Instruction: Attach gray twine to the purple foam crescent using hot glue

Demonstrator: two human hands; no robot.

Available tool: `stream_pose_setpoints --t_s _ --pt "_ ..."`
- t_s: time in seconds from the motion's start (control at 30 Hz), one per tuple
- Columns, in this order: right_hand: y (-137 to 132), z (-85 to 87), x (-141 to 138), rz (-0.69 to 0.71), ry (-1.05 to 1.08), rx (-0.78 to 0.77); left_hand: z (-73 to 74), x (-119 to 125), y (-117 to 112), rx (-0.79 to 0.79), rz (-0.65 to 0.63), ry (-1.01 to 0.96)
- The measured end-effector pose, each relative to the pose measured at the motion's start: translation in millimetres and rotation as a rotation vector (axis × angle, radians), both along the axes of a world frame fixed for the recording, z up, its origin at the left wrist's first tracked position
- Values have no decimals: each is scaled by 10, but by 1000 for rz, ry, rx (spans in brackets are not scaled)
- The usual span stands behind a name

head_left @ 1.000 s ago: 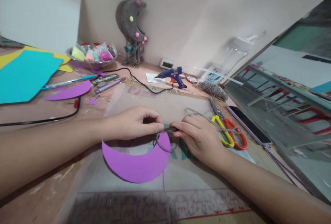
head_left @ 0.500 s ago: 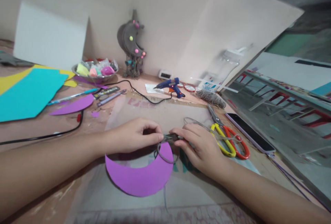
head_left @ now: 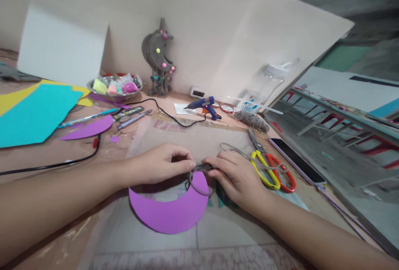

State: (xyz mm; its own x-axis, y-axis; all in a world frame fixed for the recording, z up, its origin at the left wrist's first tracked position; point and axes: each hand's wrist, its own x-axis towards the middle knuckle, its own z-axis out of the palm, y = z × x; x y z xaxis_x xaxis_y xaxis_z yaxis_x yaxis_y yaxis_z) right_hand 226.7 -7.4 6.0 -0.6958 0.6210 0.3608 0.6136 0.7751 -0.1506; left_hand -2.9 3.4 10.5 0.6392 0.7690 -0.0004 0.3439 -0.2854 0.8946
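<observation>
A purple paper crescent (head_left: 170, 218) lies over the sheeted work area, its right horn pointing up between my hands. Grey yarn (head_left: 199, 193) loops around that horn, and the horn's tip looks wrapped in dark grey. My left hand (head_left: 165, 163) pinches the yarn between thumb and forefinger just left of the tip. Thumb and fingers of my right hand (head_left: 233, 174) close on the wrapped tip from the right. More yarn trails from the right hand across scissors (head_left: 264, 168) with yellow and red handles. The fingers partly hide the exact grip.
Behind stand a blue glue gun (head_left: 202, 104), a grey yarn bundle (head_left: 251, 120), a clear bottle (head_left: 271, 81) and a decorated grey moon (head_left: 158, 52). A phone (head_left: 297, 162) lies right. At left are turquoise paper (head_left: 37, 114), pens, a black cable and a metal bowl (head_left: 115, 93).
The view has shifted slightly. Both hands stay close together at the crescent's tip, with the fingers moved only a little.
</observation>
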Motion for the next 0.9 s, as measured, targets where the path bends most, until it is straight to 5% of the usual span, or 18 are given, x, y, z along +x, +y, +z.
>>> stream_pose_setpoints --t_s 0.9 --pt "-5 6 -10 7 -32 36 -4 -10 4 58 -18 42"
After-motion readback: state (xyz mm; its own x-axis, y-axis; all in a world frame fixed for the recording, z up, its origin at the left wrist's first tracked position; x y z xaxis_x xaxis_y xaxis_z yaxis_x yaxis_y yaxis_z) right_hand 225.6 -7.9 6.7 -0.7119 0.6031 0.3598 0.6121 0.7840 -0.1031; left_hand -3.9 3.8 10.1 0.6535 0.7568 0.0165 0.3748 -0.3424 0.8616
